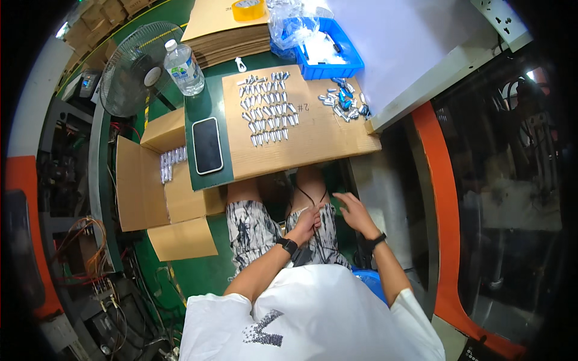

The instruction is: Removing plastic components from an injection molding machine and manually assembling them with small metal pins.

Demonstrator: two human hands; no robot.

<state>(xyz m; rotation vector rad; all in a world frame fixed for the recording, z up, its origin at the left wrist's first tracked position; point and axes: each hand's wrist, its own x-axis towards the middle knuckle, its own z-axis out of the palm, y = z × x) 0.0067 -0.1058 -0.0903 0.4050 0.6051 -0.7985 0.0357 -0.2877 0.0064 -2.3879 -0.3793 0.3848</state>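
The green counter fills the middle of the view, and a flat cardboard sheet covers much of its top. An open carton stands left of it, silver pieces showing inside, with a fan behind. At the counter's far side is a cardboard stack; to its right, a blue bin holds white and clear plastic. Patterned shorts show below the near edge. Over them, the left hand has its fingers curled closed; the right hand, just beside, has its fingers parted and nothing in them. A clear bottle stands on the counter's left part, and a phone lies nearer, beside the sheet. Yellow tape sits on the stack. Silver parts lie in rows on the sheet, more in a loose heap at right. Thinnest is the dark cord, gripped in the left fingers above the lap.
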